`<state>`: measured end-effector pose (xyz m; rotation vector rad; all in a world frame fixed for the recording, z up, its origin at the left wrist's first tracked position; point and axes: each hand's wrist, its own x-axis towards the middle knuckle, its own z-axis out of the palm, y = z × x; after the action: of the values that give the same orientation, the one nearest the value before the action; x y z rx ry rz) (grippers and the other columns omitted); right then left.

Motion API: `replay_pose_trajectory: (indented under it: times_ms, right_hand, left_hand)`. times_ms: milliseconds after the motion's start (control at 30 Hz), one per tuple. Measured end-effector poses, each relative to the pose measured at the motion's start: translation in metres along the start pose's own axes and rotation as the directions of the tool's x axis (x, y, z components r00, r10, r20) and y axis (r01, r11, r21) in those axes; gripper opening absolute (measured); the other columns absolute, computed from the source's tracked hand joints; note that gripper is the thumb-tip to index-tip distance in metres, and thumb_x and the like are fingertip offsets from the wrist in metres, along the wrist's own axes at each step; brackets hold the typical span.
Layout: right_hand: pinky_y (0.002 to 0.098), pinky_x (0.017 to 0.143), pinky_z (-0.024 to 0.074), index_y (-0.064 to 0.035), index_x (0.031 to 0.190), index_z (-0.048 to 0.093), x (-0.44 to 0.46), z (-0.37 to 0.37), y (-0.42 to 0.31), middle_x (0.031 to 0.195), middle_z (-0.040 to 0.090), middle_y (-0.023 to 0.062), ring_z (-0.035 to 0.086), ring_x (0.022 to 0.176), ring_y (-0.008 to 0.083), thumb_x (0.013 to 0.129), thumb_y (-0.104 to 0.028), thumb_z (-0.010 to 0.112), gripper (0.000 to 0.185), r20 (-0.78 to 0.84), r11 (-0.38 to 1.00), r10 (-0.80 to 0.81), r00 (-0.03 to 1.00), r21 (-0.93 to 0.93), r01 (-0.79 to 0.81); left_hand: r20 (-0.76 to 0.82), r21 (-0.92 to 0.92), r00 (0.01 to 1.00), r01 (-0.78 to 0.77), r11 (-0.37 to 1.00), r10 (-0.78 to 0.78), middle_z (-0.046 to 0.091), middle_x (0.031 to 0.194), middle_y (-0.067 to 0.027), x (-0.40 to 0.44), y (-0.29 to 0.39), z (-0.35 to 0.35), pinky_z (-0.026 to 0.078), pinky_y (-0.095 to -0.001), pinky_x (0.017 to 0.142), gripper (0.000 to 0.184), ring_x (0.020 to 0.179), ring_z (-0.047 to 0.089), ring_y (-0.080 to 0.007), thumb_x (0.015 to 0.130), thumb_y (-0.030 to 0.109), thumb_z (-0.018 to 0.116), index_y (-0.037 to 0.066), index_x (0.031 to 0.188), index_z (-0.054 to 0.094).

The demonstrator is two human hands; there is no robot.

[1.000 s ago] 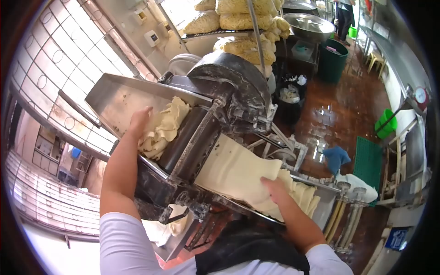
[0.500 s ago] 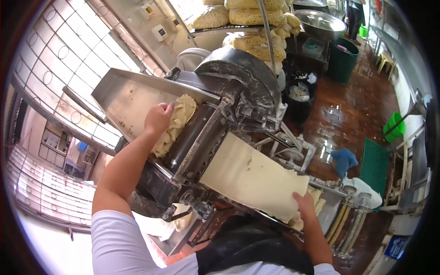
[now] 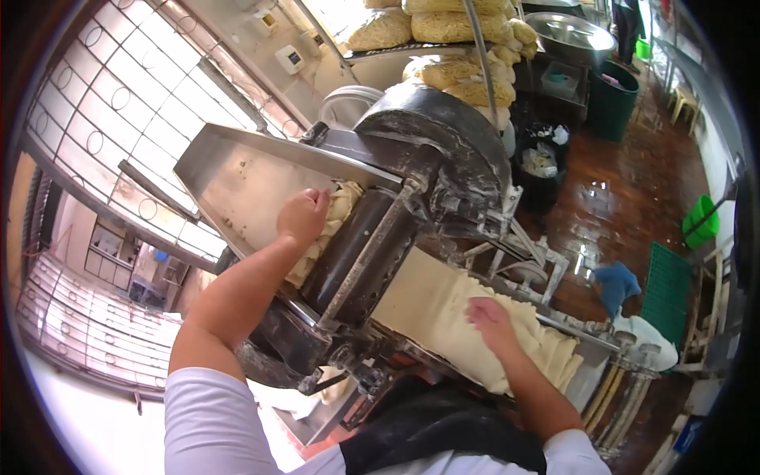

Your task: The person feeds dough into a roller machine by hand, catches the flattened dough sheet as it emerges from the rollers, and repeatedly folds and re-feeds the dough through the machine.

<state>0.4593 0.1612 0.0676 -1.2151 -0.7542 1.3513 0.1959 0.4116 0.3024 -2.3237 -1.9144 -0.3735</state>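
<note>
A dough sheeter's roller (image 3: 354,252) lies across the middle, with a bunched strip of dough (image 3: 345,204) along its upper side in the metal hopper tray (image 3: 237,170). My left hand (image 3: 303,215) is closed in a fist against that dough; no held item shows. Below the roller, a smooth dough sheet (image 3: 416,293) comes out and runs into a stack of folded dough (image 3: 546,342). Over the stack is my right hand (image 3: 491,323), fingers apart and holding nothing; whether it touches the dough I cannot tell.
A black wheel guard (image 3: 443,119) rises behind the roller. Bagged yellow goods (image 3: 459,28) fill a rack at the back. On the wet tiled floor stand a dark bin (image 3: 542,170), a green bin (image 3: 613,103) and a blue cloth (image 3: 616,286).
My right hand has let go of the dough sheet's end and moved left over it. The sheet now lies in folds. My left fist stays at the hopper dough; the view has shifted slightly.
</note>
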Motion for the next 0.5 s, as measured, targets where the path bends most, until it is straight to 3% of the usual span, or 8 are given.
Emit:
replay_pose_trajectory:
  times_ms: [33, 100, 167, 300, 400, 500]
  right_hand:
    - [0.0315, 0.076, 0.0483, -0.0061, 0.115, 0.06, 0.011, 0.024, -0.008, 0.096, 0.065, 0.0071, 0.061, 0.083, 0.0161, 0.094, -0.024, 0.056, 0.028, 0.119, 0.983, 0.144, 0.982, 0.095, -0.155]
    - [0.0336, 0.076, 0.0506, -0.0082, 0.119, 0.057, 0.047, 0.065, 0.011, 0.1, 0.065, 0.0098, 0.063, 0.09, 0.021, 0.097, -0.045, 0.043, 0.045, 0.398, 0.84, 0.273, 0.876, 0.345, -0.418]
    - [0.0381, 0.076, 0.0504, -0.0103, 0.119, 0.058, 0.07, 0.112, 0.001, 0.103, 0.065, 0.0081, 0.062, 0.09, 0.0214, 0.098, -0.041, 0.04, 0.042, 0.531, 0.584, 0.256, 0.808, 0.581, -0.567]
    - [0.0418, 0.081, 0.0522, -0.0092, 0.118, 0.058, 0.115, 0.175, -0.011, 0.103, 0.065, 0.0086, 0.063, 0.093, 0.0233, 0.097, -0.044, 0.04, 0.044, 0.443, 0.466, 0.225, 0.868, 0.733, -0.495]
    - [0.0413, 0.083, 0.0528, -0.0078, 0.117, 0.059, 0.131, 0.19, -0.025, 0.103, 0.066, 0.0087, 0.064, 0.094, 0.023, 0.097, -0.042, 0.042, 0.044, 0.492, 0.387, 0.125, 0.862, 0.776, -0.499]
    - [0.0401, 0.082, 0.0531, -0.0073, 0.115, 0.06, 0.15, 0.202, -0.024, 0.103, 0.066, 0.0087, 0.064, 0.093, 0.0221, 0.096, -0.041, 0.045, 0.042, 0.589, 0.294, -0.015, 0.808, 0.775, -0.56]
  left_hand:
    - [0.001, 0.002, 1.0, 0.006, 1.0, -0.006, 0.065, 0.08, -0.0198, 0.0, 0.0, 0.002, 0.047, -0.0488, 0.072, 0.045, 0.08, 0.062, -0.04, 0.094, 0.043, 0.044, 0.005, 0.085, 0.066]
    - [0.008, -0.002, 1.0, 0.013, 1.0, -0.013, 0.065, 0.081, -0.02, 0.0, -0.001, 0.004, 0.047, -0.0485, 0.072, 0.045, 0.081, 0.062, -0.04, 0.094, 0.043, 0.044, 0.005, 0.085, 0.066]
    - [0.019, -0.014, 1.0, 0.014, 1.0, -0.014, 0.065, 0.082, -0.0202, -0.001, 0.001, 0.003, 0.047, -0.0481, 0.073, 0.045, 0.082, 0.062, -0.0399, 0.094, 0.043, 0.043, 0.005, 0.085, 0.066]
    - [0.055, -0.021, 0.998, 0.03, 0.999, -0.029, 0.065, 0.083, -0.0206, -0.001, 0.004, 0.002, 0.047, -0.048, 0.075, 0.046, 0.084, 0.061, -0.04, 0.094, 0.043, 0.043, 0.005, 0.084, 0.066]
    - [-0.043, -0.071, 0.995, -0.097, 0.993, 0.094, 0.063, 0.07, -0.0203, 0.006, -0.008, 0.017, 0.045, -0.045, 0.066, 0.046, 0.068, 0.061, -0.0369, 0.094, 0.04, 0.047, 0.001, 0.079, 0.064]
    - [0.154, -0.41, 0.987, 0.106, 0.906, -0.046, 0.056, 0.061, -0.0103, 0.014, -0.015, 0.021, 0.04, -0.0368, 0.057, 0.045, 0.057, 0.053, -0.022, 0.093, 0.036, 0.049, -0.001, 0.069, 0.059]
